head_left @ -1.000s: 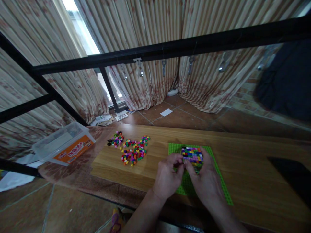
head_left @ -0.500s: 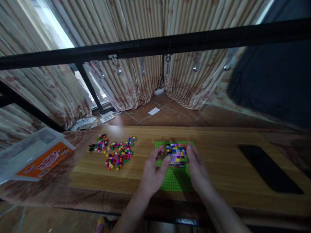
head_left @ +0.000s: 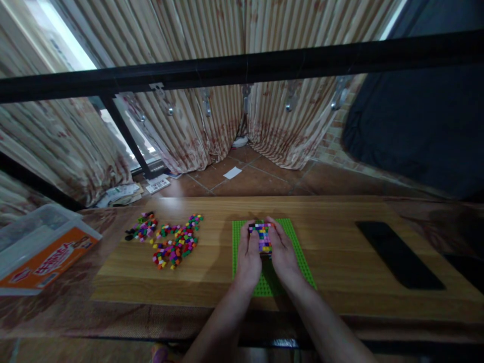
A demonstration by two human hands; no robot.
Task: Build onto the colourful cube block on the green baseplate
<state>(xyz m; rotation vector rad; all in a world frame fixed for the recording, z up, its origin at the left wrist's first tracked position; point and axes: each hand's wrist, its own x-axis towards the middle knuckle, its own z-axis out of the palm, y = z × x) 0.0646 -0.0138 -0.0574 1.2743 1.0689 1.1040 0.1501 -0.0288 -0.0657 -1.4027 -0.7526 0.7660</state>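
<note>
A block built of many small coloured bricks [head_left: 265, 242] is over the green studded baseplate [head_left: 264, 287], in the middle of the wooden board. My left hand [head_left: 249, 252] wraps its left side, with the thumb lying over the top bricks. From the right, my right hand [head_left: 282, 249] presses against the other side, fingers curled round the far edge. Both palms hide most of the block's sides, and I cannot tell whether its underside is fixed to the baseplate.
Loose coloured bricks [head_left: 177, 244] lie in a scattered pile on the board's left. A clear plastic tub [head_left: 45, 252] with an orange label stands beyond them. On the right rests a flat black slab [head_left: 399, 254]. A black rail [head_left: 227, 70] crosses behind the board.
Both hands have come closer together and closed more firmly round the brick block; the left thumb now lies over its top. The view has shifted slightly to the right.
</note>
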